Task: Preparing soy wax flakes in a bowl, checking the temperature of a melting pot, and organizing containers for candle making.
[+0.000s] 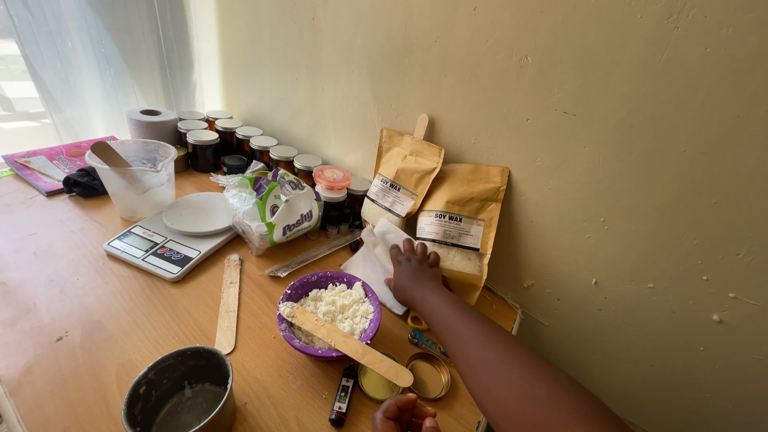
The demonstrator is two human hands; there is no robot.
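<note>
From my remote seat, the right hand rests with fingers together, flat on a white tissue just beside the brown paper pouch. At its seven o'clock, the purple bowl already holds white flakes, a wooden stirrer across its rim. The left hand curls at six o'clock; whether it grips anything I cannot tell. The grey pot holds a little liquid, and the amber jars at eleven o'clock remain capped, so I judge pouring undone.

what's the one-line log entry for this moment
right hand on white cloth | left hand near tin lids | purple bowl holds wax
</note>
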